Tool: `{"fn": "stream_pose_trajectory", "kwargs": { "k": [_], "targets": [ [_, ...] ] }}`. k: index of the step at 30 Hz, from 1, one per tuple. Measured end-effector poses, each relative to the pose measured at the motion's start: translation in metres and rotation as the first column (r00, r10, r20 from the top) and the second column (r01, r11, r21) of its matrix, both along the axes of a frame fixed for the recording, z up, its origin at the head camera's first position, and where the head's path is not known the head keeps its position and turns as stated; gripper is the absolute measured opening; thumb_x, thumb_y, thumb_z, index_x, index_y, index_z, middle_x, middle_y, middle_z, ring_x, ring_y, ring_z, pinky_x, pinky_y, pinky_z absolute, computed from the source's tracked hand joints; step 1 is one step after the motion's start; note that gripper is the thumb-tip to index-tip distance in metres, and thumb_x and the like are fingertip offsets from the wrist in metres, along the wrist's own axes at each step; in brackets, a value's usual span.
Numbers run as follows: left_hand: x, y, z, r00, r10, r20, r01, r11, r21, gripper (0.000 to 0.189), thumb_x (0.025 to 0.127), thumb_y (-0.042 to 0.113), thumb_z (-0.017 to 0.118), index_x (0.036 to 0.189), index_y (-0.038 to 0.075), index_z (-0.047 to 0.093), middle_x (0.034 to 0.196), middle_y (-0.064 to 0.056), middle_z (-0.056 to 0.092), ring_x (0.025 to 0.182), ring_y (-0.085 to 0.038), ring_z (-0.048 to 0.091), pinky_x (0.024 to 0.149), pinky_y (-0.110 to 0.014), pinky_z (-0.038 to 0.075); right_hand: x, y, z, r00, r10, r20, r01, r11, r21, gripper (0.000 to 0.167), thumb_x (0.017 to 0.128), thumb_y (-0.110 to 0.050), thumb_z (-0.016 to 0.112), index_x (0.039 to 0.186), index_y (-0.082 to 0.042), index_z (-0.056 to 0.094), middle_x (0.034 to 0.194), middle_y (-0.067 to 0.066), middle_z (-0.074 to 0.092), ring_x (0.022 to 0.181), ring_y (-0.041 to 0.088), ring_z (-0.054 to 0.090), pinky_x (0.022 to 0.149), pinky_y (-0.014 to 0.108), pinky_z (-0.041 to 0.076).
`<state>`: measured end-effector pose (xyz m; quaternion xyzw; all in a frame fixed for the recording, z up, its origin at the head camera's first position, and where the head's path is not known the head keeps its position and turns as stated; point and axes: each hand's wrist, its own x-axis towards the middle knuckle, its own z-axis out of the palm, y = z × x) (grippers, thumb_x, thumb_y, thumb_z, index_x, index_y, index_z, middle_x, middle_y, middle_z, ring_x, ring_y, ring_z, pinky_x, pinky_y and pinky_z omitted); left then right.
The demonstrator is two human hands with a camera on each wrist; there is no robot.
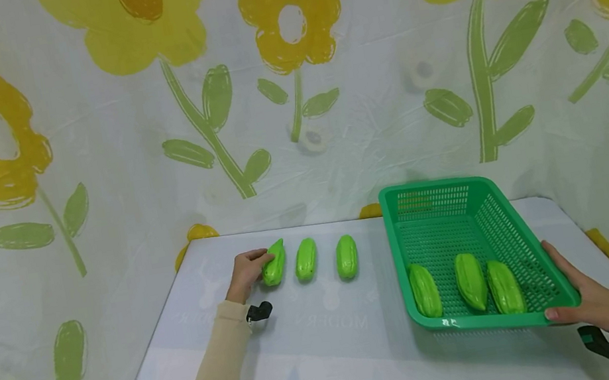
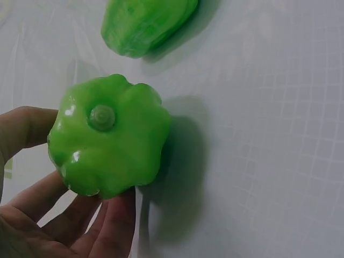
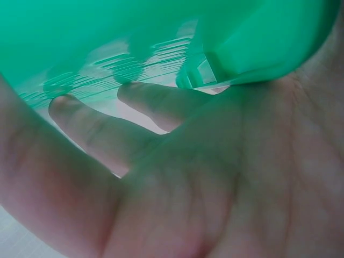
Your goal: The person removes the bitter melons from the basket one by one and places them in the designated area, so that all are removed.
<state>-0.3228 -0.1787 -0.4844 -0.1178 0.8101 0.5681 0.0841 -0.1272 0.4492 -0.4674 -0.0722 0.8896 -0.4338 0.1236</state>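
My left hand (image 1: 248, 270) pinches a shiny green ridged gourd (image 1: 274, 263) between thumb and fingers at the table's far left. In the left wrist view, the stem end of this gourd (image 2: 110, 137) faces the camera, the thumb at one side and the fingers below. Two similar gourds, a nearer one (image 1: 306, 260) and another (image 1: 346, 257), lie to its right. At the right, my right hand (image 1: 592, 300) grips the near right corner of a green plastic basket (image 1: 492, 320), thumb on the rim. Fingers (image 3: 97, 129) reach against its slotted lower part in the right wrist view.
Inside the basket, toward its near side, lie three gourds: one at the left (image 1: 425, 291), one in the middle (image 1: 470, 282) and one at the right (image 1: 505, 287). The white table (image 1: 334, 366) ends at a flower-printed curtain (image 1: 336, 164) behind and at both sides.
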Motion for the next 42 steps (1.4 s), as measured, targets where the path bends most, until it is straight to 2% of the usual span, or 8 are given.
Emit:
{"fn": "stream_pose_trajectory", "kwargs": {
  "k": [4,10,17,28,33,35,38,42],
  "targets": [
    [0.0,-0.003,0.0,1.0,0.002,0.01,-0.002,1.0,0.001,0.051,0.099,0.031,0.069,0.145,0.009,0.06,0.153,-0.015,0.054,0.135,-0.03,0.055,0.11,-0.042,0.051,-0.001,0.0,0.0,1.0,0.005,0.0,-0.005,1.0,0.014,0.106,0.102,-0.034,0.061,0.158,-0.038,-0.028,0.166,0.039,-0.009,0.103,-0.028,0.019,0.077,0.01,0.039],
    [0.003,-0.009,0.001,1.0,0.002,-0.006,-0.002,1.0,-0.002,0.054,0.1,0.031,0.068,0.146,0.006,0.058,0.153,-0.015,0.054,0.136,-0.03,0.054,0.113,-0.044,0.05,0.0,-0.003,-0.001,1.0,-0.004,0.006,0.004,1.0,-0.013,0.106,0.101,-0.033,0.061,0.157,-0.041,-0.029,0.166,0.037,-0.013,0.119,-0.025,0.015,0.098,0.068,0.042],
    [0.006,-0.016,0.004,0.998,0.016,-0.054,-0.017,1.0,-0.016,0.053,0.101,0.031,0.065,0.146,0.005,0.057,0.15,-0.017,0.057,0.134,-0.031,0.055,0.112,-0.044,0.05,0.002,-0.003,-0.002,0.999,0.01,-0.035,-0.01,1.0,-0.023,0.105,0.101,-0.027,0.062,0.16,-0.04,-0.024,0.166,0.037,-0.013,0.107,-0.029,0.021,0.078,0.006,0.036],
    [0.01,-0.012,0.023,0.996,0.021,-0.092,-0.022,1.0,-0.005,0.052,0.101,0.033,0.066,0.145,0.006,0.059,0.153,-0.014,0.056,0.138,-0.034,0.053,0.118,-0.048,0.046,0.003,-0.004,0.0,1.0,0.002,-0.026,-0.002,1.0,-0.02,0.106,0.1,-0.027,0.062,0.159,-0.042,-0.025,0.166,0.038,-0.013,0.108,-0.028,0.019,0.079,0.005,0.035],
    [0.012,0.0,0.037,0.989,0.01,-0.149,-0.008,1.0,0.016,0.049,0.1,0.031,0.067,0.142,0.005,0.062,0.151,-0.014,0.058,0.136,-0.033,0.056,0.117,-0.048,0.047,0.004,-0.006,0.001,1.0,-0.018,0.013,0.019,0.998,-0.061,0.107,0.1,-0.029,0.062,0.158,-0.044,-0.026,0.166,0.036,-0.018,0.152,0.012,0.003,0.121,0.047,0.035],
    [0.013,0.006,0.043,0.984,0.005,-0.18,0.002,0.999,0.036,0.046,0.101,0.029,0.067,0.14,0.005,0.064,0.149,-0.014,0.059,0.134,-0.033,0.057,0.115,-0.048,0.048,0.004,-0.006,0.001,1.0,-0.016,0.006,0.017,0.998,-0.062,0.107,0.1,-0.028,0.062,0.158,-0.043,-0.026,0.166,0.036,-0.019,0.151,0.013,0.007,0.119,0.047,0.037],
    [0.017,0.018,0.053,0.976,0.006,-0.216,0.013,0.996,0.087,0.043,0.101,0.025,0.068,0.137,0.004,0.066,0.145,-0.015,0.062,0.132,-0.032,0.059,0.114,-0.047,0.05,0.004,-0.004,0.002,1.0,-0.004,-0.026,0.003,0.999,-0.034,0.108,0.1,-0.026,0.063,0.159,-0.041,-0.026,0.166,0.037,-0.017,0.121,-0.022,0.018,0.091,0.011,0.041],
    [0.023,0.033,0.063,0.969,-0.004,-0.248,0.04,0.99,0.138,0.041,0.101,0.023,0.068,0.136,0.003,0.067,0.142,-0.017,0.064,0.13,-0.032,0.061,0.113,-0.048,0.052,0.003,-0.003,0.002,0.999,0.004,-0.046,-0.004,1.0,-0.001,0.108,0.1,-0.025,0.063,0.159,-0.04,-0.027,0.166,0.038,-0.015,0.103,-0.027,0.019,0.077,0.009,0.038]
  ]
}}
